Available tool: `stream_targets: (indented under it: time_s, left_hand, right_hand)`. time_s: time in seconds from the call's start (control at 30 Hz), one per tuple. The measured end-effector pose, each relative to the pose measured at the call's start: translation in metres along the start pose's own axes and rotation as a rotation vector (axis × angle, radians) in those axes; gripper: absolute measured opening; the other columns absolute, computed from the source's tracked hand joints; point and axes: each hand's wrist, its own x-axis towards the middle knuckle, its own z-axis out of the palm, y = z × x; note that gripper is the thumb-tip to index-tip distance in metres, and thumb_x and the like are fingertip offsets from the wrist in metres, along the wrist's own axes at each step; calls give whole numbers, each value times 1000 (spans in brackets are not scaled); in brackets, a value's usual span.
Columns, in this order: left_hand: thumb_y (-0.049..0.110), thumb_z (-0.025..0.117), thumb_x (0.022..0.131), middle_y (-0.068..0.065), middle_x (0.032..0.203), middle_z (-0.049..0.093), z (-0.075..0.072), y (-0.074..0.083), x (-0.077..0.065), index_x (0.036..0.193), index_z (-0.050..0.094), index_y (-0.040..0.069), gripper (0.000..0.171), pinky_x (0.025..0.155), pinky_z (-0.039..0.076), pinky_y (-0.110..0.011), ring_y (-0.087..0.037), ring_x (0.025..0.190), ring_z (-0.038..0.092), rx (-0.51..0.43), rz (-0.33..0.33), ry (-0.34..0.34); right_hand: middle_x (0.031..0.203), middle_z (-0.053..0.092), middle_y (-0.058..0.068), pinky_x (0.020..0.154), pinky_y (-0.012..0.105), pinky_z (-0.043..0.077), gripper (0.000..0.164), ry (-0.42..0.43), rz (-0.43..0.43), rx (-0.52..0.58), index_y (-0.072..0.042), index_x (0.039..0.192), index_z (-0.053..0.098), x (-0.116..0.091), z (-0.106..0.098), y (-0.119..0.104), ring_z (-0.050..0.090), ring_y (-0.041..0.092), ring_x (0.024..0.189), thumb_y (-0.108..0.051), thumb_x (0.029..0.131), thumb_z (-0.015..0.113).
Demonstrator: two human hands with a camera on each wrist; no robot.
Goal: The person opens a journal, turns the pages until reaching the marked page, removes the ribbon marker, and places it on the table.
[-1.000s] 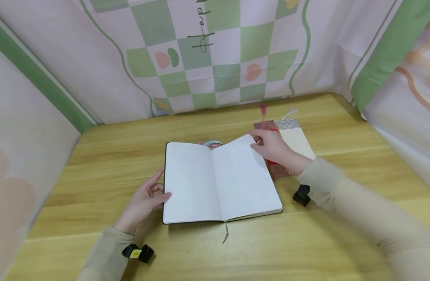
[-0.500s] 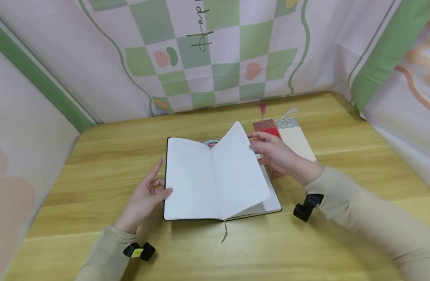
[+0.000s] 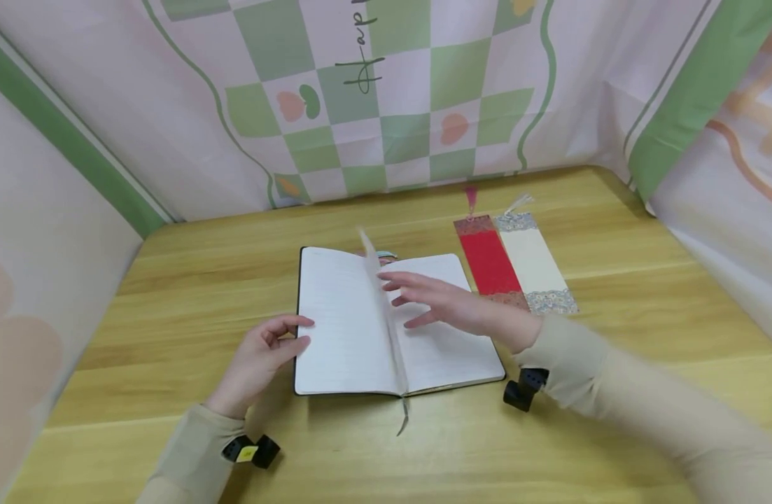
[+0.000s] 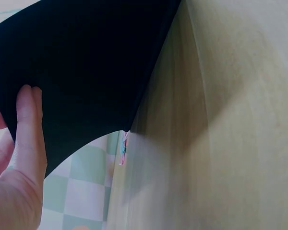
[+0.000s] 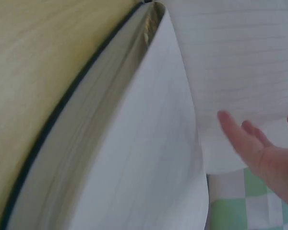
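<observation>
An open notebook [image 3: 341, 322] with a black cover [image 4: 96, 62] and lined white pages is tilted up at its left side. My left hand [image 3: 256, 360] grips that left edge, thumb and a finger on the page and other fingers behind the cover. One turning page [image 3: 386, 315] stands almost upright near the spine. Beside it is my right hand [image 3: 439, 304], fingers spread and lightly bent, over the right-hand page [image 3: 448, 357]. In the right wrist view the right hand [image 5: 269, 160] pinches nothing; whether a fingertip touches the turning page I cannot tell.
A red bookmark [image 3: 489, 259] with a pink tassel and a cream bookmark [image 3: 537, 259] with a white tassel lie right of the notebook. Coloured cords [image 3: 386, 257] show behind its spine. A grey ribbon [image 3: 404, 418] hangs at the front. A patterned curtain [image 3: 411, 84] borders the wooden table [image 3: 190, 280].
My right hand has moved left, swinging a page from the right side up toward the spine. The red bookmark is uncovered. My left forefinger has come onto the notebook's edge.
</observation>
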Motion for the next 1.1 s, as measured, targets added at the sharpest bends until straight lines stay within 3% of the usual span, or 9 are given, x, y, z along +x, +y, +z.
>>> stream_targets:
  time_s: [0.13, 0.27, 0.4, 0.5, 0.57, 0.8, 0.93, 1.1]
  left_hand:
    - [11, 62, 91, -1, 85, 48, 1, 0, 0, 115, 61, -1, 26, 55, 32, -23, -10, 58, 35, -11, -5, 9]
    - [15, 60, 93, 1, 90, 53, 3, 0, 2, 113, 61, -2, 26, 57, 38, -22, -11, 67, 43, -64, -23, 26]
    - [12, 59, 93, 4, 86, 57, 6, 1, 3, 105, 64, -1, 18, 59, 42, -20, -9, 73, 49, -132, -34, 47]
    - [7, 60, 91, 6, 81, 57, 7, 1, 4, 94, 68, 8, 8, 60, 43, -19, -7, 70, 49, -157, -30, 62]
    - [5, 61, 90, 7, 78, 57, 8, 2, 5, 89, 70, 12, 12, 59, 43, -19, -6, 68, 49, -166, -22, 66]
    - [4, 64, 88, 9, 78, 61, 8, 1, 7, 82, 71, 18, 17, 58, 42, -18, -4, 66, 49, -165, -23, 70]
    - [6, 65, 87, 10, 79, 62, 7, 0, 6, 83, 70, 16, 12, 64, 43, -20, -6, 70, 50, -141, -24, 59]
    - [7, 63, 89, 8, 77, 60, 6, 1, 5, 89, 68, 8, 5, 63, 41, -22, -8, 70, 48, -117, -41, 55]
  right_hand:
    - [151, 29, 11, 103, 48, 39, 54, -4, -8, -227, -14, 149, 31, 6, 16, -1, 36, 31, 131, -30, 99, 42]
    - [149, 33, 8, 106, 48, 33, 51, -3, -18, -385, -17, 146, 37, 9, 29, -1, 39, 27, 128, -32, 98, 46]
    - [150, 30, 8, 111, 51, 25, 50, -10, -12, -418, -18, 145, 40, 12, 34, 1, 30, 27, 136, -32, 97, 49]
    - [150, 30, 10, 112, 50, 24, 50, -11, -24, -428, -15, 143, 42, 14, 36, 1, 26, 27, 139, -30, 97, 50]
    - [149, 31, 10, 112, 50, 24, 49, -7, -31, -433, -14, 143, 42, 13, 37, 0, 27, 26, 138, -29, 97, 51]
    - [147, 34, 10, 104, 49, 34, 51, 33, -29, -363, -12, 144, 38, 9, 36, 2, 39, 29, 129, -29, 97, 49]
    - [149, 29, 15, 99, 46, 44, 57, 50, -29, -180, -7, 147, 30, 8, 29, 4, 36, 34, 132, -32, 98, 47]
    - [148, 22, 23, 93, 49, 48, 63, 138, -20, 41, -3, 147, 22, 3, 14, 0, 31, 41, 134, -34, 97, 44]
